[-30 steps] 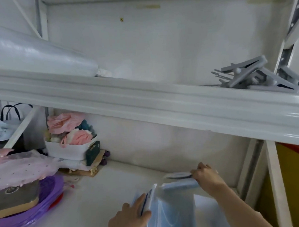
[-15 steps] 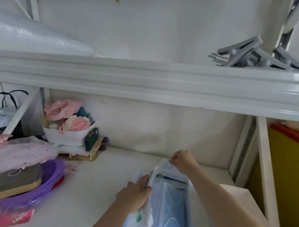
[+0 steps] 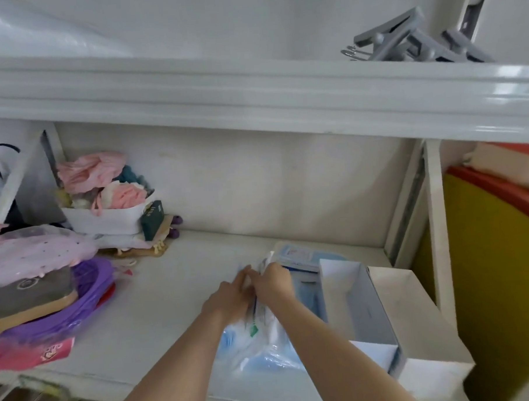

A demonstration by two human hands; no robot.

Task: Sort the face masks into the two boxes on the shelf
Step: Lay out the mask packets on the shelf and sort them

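Note:
A clear plastic bag of blue face masks lies on the white shelf below my forearms. My left hand and my right hand meet at the bag's top edge, both pinching the plastic there. Behind my right hand lies another flat pack of blue masks. An open white cardboard box stands to the right of the bag, its flaps up. What is inside it is hidden from me.
A purple basket with a grey box and pink cloth sits at the left, a white tub of pink fabric behind it. The upper shelf edge overhangs, with grey clips on it. A yellow panel is at the right.
The view has tipped downward, bringing the white box into sight. My hands have come together at the top of the mask bag; before, they were apart on its two sides.

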